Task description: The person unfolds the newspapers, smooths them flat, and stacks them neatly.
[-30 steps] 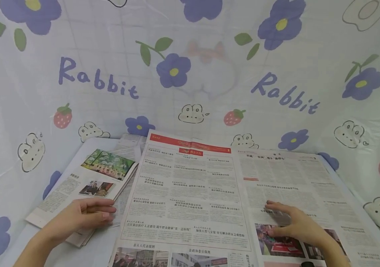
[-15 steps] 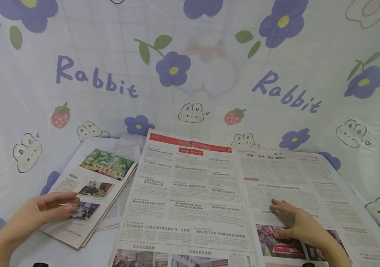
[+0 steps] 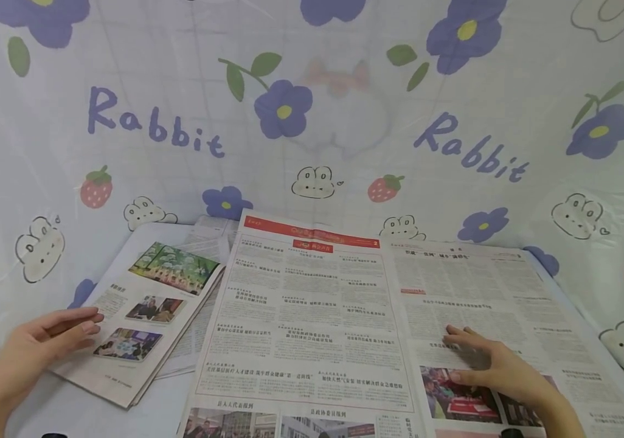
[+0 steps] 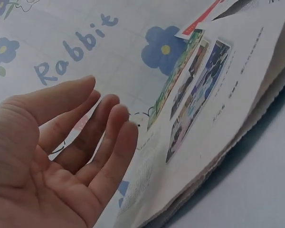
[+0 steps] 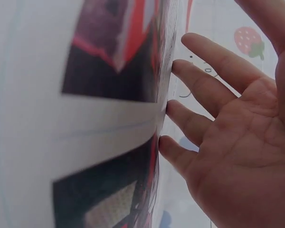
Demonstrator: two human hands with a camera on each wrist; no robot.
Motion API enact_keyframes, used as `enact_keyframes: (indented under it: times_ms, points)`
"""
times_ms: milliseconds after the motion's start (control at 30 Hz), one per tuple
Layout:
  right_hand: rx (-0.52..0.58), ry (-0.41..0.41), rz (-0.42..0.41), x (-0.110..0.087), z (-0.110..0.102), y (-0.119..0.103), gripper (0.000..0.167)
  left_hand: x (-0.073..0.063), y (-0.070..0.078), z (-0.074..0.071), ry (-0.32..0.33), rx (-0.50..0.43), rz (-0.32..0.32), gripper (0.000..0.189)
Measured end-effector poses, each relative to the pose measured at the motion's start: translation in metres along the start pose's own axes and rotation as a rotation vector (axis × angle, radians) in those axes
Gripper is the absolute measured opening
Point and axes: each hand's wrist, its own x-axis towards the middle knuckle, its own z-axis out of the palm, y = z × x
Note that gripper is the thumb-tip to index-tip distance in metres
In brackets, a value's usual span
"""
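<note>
A large newspaper [image 3: 301, 316] lies spread open across the middle and right of the table. My right hand [image 3: 495, 368] is over its right page, fingers loosely extended; in the right wrist view the fingertips [image 5: 168, 107] appear to touch the paper. To the left lies a folded newspaper [image 3: 142, 371] with colour photos on its face, on top of other printed sheets [image 3: 180, 359]. My left hand [image 3: 41, 350] is beside its left edge, fingers relaxed and holding nothing. In the left wrist view the palm and separated fingers show beside the folded newspaper [image 4: 190, 156].
Behind the table hangs a white curtain [image 3: 345, 140] printed with purple flowers, strawberries and rabbits. Part of the white tabletop [image 3: 164, 404] shows between the two newspapers. More newsprint [image 3: 216, 231] lies at the back, partly beneath the spread newspaper.
My left hand has moved left, off the folded newspaper's right side to its left edge, uncovering a lower photo. The folded newspaper looks slightly shifted. My right hand has hardly moved.
</note>
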Motion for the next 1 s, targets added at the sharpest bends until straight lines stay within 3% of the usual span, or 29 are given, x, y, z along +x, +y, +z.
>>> enact_keyframes:
  times_ms: [167,333,500,767,833,1000]
  points:
    - [0.022,-0.010,-0.002,0.000,-0.002,0.002,0.067,0.002,-0.003,-0.005,0.125,0.215,-0.036,0.042]
    - [0.029,-0.017,-0.018,-0.001,-0.001,0.003,0.069,0.002,-0.005,-0.007,0.165,0.327,-0.059,0.047]
    - [0.041,-0.025,-0.026,-0.001,-0.001,0.004,0.068,0.002,-0.010,-0.010,0.167,0.340,-0.058,0.052]
    - [0.059,-0.030,-0.046,-0.001,-0.001,0.006,0.065,0.001,-0.019,-0.017,0.163,0.274,-0.099,0.055]
    - [0.063,-0.027,-0.051,-0.001,-0.001,0.007,0.064,0.001,-0.018,-0.017,0.135,0.277,-0.126,0.056]
    - [0.057,-0.024,-0.036,-0.001,-0.001,0.008,0.062,0.002,-0.015,-0.012,0.037,0.400,-0.184,0.062]
